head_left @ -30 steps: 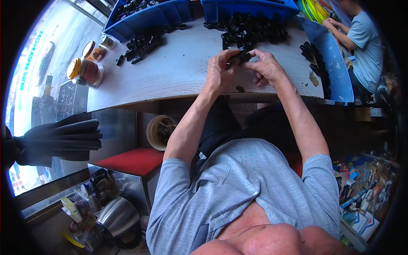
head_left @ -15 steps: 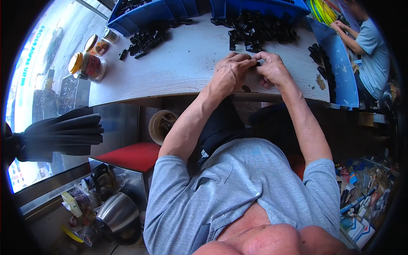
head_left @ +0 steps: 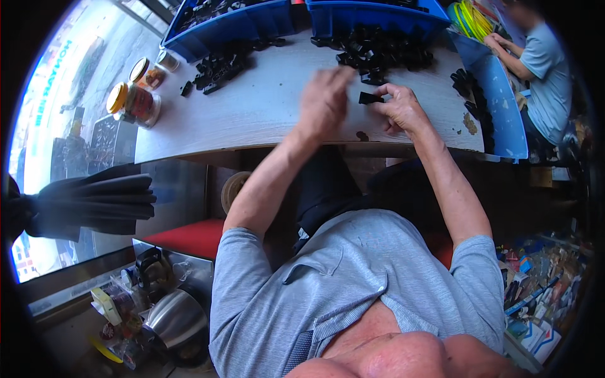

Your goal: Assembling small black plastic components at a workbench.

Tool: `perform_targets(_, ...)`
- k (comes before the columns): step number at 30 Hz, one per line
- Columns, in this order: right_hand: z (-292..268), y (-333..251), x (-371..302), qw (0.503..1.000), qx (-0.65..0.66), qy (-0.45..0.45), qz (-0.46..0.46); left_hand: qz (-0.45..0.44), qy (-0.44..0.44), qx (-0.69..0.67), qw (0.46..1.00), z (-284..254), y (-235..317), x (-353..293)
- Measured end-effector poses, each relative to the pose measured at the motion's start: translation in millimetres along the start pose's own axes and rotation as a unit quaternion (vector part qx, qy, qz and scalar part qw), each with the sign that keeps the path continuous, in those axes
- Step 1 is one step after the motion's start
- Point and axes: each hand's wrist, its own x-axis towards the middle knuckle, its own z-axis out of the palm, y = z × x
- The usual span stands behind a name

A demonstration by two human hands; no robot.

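Observation:
Between the thumb and fingers of my right hand [head_left: 402, 109] is a small black plastic part [head_left: 370, 98], held just above the table. My left hand [head_left: 326, 101] is apart from it, over the middle of the table, its fingers smeared by motion. Just beyond both hands lies a heap of similar black parts [head_left: 384, 51]. A smaller pile of black parts [head_left: 220, 68] rests further left.
Two blue bins [head_left: 236, 28] [head_left: 378, 19] with black parts line the table's far side. Lidded jars [head_left: 135, 104] stand at the left. At the right, a long blue bin [head_left: 504, 107] borders the table [head_left: 252, 120]; beyond it sits another person [head_left: 545, 75].
My left hand has come away from the right, moving left. The black part, mostly hidden between the hands before, now shows in my right fingers.

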Motion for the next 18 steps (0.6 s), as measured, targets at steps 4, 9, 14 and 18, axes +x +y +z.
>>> perform_targets(4, -12.3, 1.6, -5.8, 0.996, 0.089, 0.0, 0.022, 0.009, 0.079, 0.295, 0.952, -44.7, -89.1, 44.5)
perform_targets(9, -52.6, 18.5, -0.9, 0.98, 0.177, 0.074, 0.045, -0.072, -0.104, 0.34, 0.932, -64.0, -132.6, 48.6)
perform_targets(14, -119.7, 39.7, 12.7, 0.938, 0.228, 0.259, 0.034, 0.002, -0.097, 0.336, 0.937, -53.5, -103.1, 31.6)
perform_targets(18, -143.1, 44.3, 21.5, 0.919, 0.21, 0.331, 0.035, 0.036, -0.039, 0.283, 0.958, -51.3, -94.7, 17.7)
